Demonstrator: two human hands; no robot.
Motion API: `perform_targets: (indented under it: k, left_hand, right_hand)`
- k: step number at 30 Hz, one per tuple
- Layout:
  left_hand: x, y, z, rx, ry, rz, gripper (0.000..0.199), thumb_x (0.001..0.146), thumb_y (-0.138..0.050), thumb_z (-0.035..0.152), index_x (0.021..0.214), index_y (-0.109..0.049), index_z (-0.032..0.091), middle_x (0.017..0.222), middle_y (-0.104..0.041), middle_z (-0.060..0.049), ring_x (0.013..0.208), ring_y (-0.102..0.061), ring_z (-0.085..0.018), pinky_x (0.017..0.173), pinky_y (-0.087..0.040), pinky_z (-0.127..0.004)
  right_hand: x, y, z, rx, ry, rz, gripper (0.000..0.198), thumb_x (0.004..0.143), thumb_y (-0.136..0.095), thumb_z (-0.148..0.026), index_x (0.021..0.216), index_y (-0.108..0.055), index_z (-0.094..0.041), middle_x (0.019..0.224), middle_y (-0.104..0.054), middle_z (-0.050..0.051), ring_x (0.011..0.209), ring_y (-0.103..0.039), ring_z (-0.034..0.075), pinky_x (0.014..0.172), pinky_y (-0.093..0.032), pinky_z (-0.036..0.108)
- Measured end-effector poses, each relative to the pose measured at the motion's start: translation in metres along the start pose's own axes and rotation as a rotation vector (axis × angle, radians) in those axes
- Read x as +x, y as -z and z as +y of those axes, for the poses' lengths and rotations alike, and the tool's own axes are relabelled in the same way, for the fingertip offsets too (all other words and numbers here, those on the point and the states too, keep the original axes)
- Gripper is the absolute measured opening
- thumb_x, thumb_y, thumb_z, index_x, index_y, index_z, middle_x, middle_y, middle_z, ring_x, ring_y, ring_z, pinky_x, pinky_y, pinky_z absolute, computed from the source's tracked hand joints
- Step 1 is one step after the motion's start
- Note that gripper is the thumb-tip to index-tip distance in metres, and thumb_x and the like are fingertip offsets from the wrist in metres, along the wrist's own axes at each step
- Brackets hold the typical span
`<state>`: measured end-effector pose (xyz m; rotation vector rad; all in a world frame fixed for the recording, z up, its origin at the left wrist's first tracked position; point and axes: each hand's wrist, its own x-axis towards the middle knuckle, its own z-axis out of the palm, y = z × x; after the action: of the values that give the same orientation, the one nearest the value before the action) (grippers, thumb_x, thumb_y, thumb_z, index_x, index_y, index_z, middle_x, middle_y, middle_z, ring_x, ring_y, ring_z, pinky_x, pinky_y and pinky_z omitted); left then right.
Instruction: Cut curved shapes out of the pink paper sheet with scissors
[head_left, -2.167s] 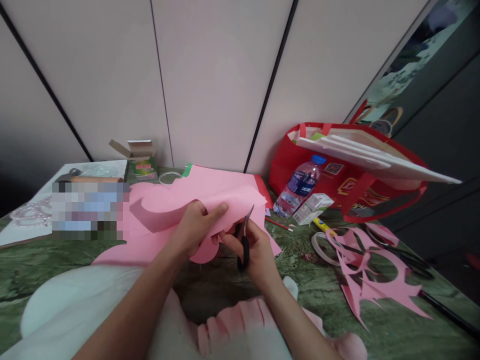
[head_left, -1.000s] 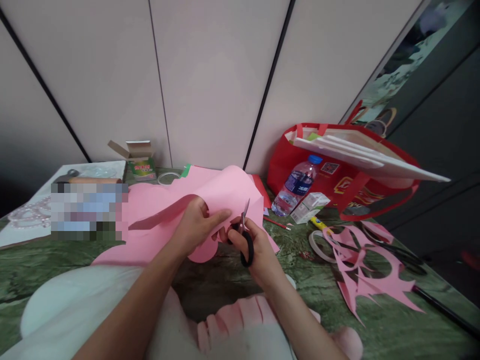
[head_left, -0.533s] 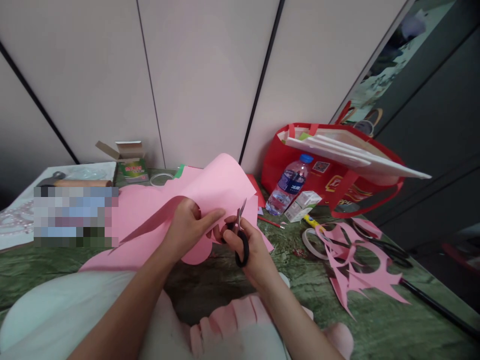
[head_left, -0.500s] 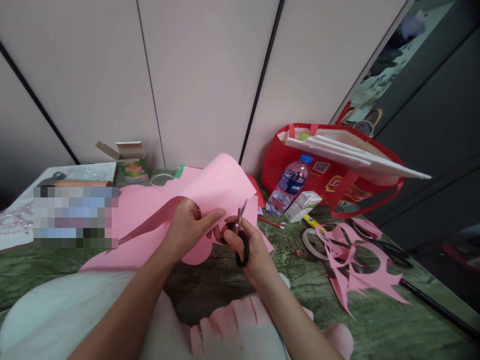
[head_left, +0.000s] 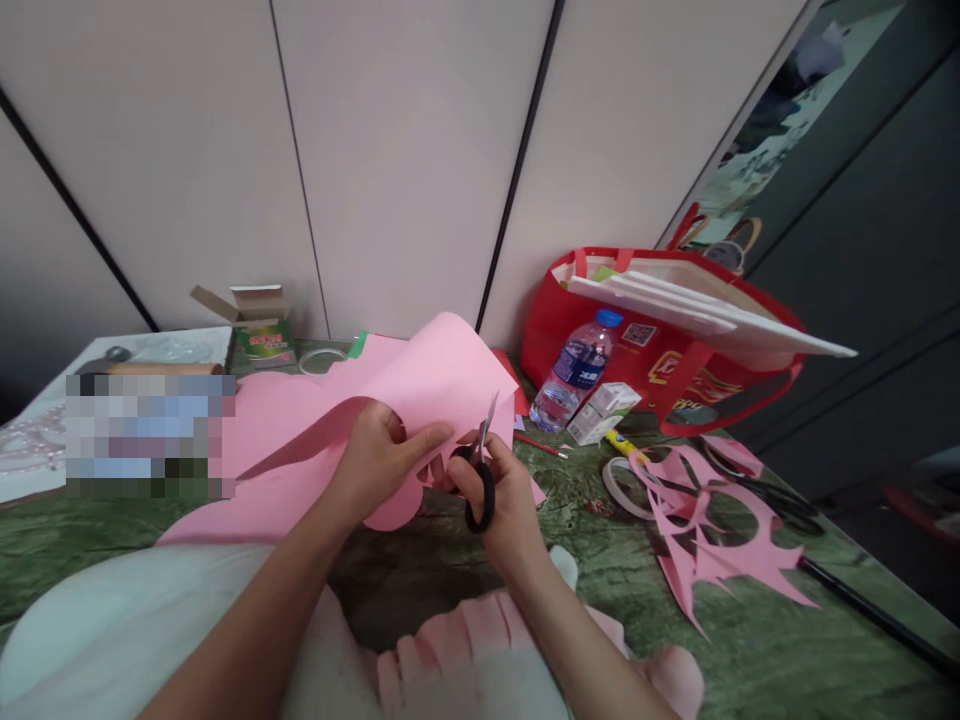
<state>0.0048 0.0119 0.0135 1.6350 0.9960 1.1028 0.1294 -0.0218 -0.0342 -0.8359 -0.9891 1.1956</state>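
Note:
My left hand pinches the near edge of a large sheet of pink paper, which bends upward in a curl over the table. Held in my right hand is a pair of scissors with black handles, fingers through the loops. Its blades point up and away, nearly closed, beside the sheet's right part; whether they touch the paper I cannot tell. More pink paper with rounded edges lies beneath and to the left of my left hand.
Pink paper scraps lie on the right beside a roll of tape. Behind them stand a red bag, a water bottle and a small white box. A green box sits at the back left, against the wall panels.
The scissor blades have drawn a little closer together, and my right hand has shifted very slightly. My left hand keeps its hold on the paper.

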Motion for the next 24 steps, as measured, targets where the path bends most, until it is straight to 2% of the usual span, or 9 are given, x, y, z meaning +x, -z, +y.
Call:
perform_targets:
  k: [4, 10, 17, 24]
  left_hand:
    - [0.000, 0.001, -0.002, -0.039, 0.029, -0.027, 0.037, 0.076, -0.065, 0.028, 0.043, -0.062, 0.011, 0.040, -0.061, -0.003, 0.038, -0.054, -0.008, 0.037, -0.040, -0.016]
    - [0.001, 0.000, -0.003, -0.066, 0.006, -0.096, 0.030, 0.075, -0.064, 0.024, 0.048, -0.061, 0.011, 0.041, -0.059, 0.000, 0.038, -0.052, -0.007, 0.037, -0.039, -0.015]
    - [0.001, 0.001, -0.002, -0.074, 0.015, -0.136, 0.030, 0.077, -0.062, 0.022, 0.049, -0.061, 0.011, 0.044, -0.061, -0.002, 0.041, -0.054, -0.008, 0.042, -0.042, -0.017]
    - [0.001, 0.000, 0.000, -0.112, 0.042, -0.127, 0.027, 0.075, -0.062, 0.022, 0.050, -0.062, 0.011, 0.045, -0.061, -0.002, 0.041, -0.055, -0.009, 0.043, -0.043, -0.018]
  right_hand:
    - [-0.001, 0.000, -0.001, -0.015, -0.025, 0.047, 0.037, 0.065, -0.074, -0.034, 0.090, -0.050, -0.022, 0.051, -0.055, -0.009, 0.047, -0.054, 0.012, 0.050, -0.043, 0.025]
    - [-0.001, -0.002, -0.011, 0.022, 0.045, -0.018, 0.040, 0.064, -0.075, -0.026, 0.094, -0.049, -0.021, 0.066, -0.061, -0.005, 0.062, -0.061, 0.015, 0.057, -0.046, 0.027]
    - [0.001, -0.002, -0.009, 0.009, 0.077, 0.006, 0.027, 0.067, -0.073, -0.029, 0.080, -0.050, -0.021, 0.064, -0.059, -0.005, 0.063, -0.062, 0.016, 0.057, -0.046, 0.028]
    - [0.001, -0.002, -0.006, 0.014, 0.084, 0.009, 0.023, 0.070, -0.070, -0.029, 0.079, -0.051, -0.021, 0.059, -0.058, -0.006, 0.055, -0.057, 0.013, 0.059, -0.046, 0.028]
